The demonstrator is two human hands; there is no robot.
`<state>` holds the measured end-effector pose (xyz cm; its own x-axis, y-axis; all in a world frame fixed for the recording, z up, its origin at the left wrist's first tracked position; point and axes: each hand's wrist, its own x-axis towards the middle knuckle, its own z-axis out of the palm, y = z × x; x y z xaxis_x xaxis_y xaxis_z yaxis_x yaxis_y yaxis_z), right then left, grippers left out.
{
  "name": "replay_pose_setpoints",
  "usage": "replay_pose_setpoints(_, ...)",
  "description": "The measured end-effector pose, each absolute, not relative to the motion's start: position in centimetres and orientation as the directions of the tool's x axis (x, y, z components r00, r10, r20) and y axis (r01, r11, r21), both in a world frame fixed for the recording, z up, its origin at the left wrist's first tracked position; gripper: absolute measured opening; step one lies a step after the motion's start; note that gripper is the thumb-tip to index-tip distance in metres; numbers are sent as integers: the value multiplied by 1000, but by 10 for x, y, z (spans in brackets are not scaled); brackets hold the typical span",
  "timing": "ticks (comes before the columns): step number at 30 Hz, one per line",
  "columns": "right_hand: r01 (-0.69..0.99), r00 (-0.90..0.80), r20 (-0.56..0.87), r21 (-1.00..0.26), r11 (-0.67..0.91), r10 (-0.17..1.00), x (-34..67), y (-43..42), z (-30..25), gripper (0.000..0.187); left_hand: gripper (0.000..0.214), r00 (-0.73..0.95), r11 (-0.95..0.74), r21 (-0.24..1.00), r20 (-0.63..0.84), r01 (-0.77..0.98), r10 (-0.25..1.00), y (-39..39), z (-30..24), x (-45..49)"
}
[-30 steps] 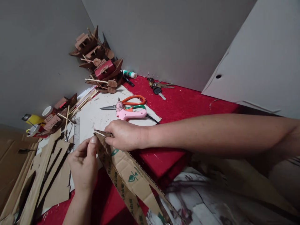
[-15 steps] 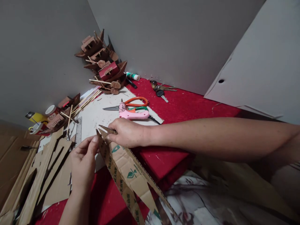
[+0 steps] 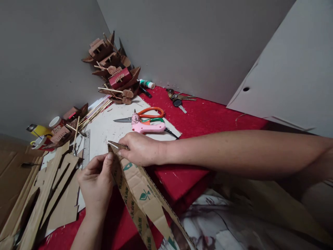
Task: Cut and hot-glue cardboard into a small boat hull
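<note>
Several long pointed cardboard strips with green print meet at one end and fan out toward me over the table's front edge. My left hand pinches the outer strip close to its tip. Across the top of the strips lies my right hand, closed around them near the same end, with some fingers hidden beneath. Just beyond my right hand, a pink glue gun rests against scissors with orange and green handles. Neither hand touches these tools.
Model boats are stacked in the far corner, with thin sticks nearby. Cut cardboard pieces, a clear ruler and a yellow cup-like container are at left. Keys lie on the red cloth near the wall.
My left hand has shifted slightly right, bringing the outer strip nearer the others at the tip. My right hand stays almost in place.
</note>
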<state>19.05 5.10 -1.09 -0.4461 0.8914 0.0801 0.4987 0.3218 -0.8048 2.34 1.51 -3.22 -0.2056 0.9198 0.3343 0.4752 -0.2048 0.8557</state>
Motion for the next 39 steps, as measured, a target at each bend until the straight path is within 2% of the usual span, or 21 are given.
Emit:
replay_pose_setpoints(13,449,-438,118,-830,331,891,190,49,-10,22,18,-244,-209,872,342,442,907,14,-34,32)
replay_pose_setpoints(20,404,-441,178,-836,372,880,187,51,-15,25,23,-157,-304,849,403,432,902,16,-34,34)
replay_pose_setpoints(26,439,-456,116,-833,337,882,185,53,-16,22,27,-87,-325,828,405,456,910,16,-34,33)
replay_pose_setpoints(39,473,-434,160,-797,375,887,187,50,-13,18,25,-103,-343,831,425,438,899,11,-32,33)
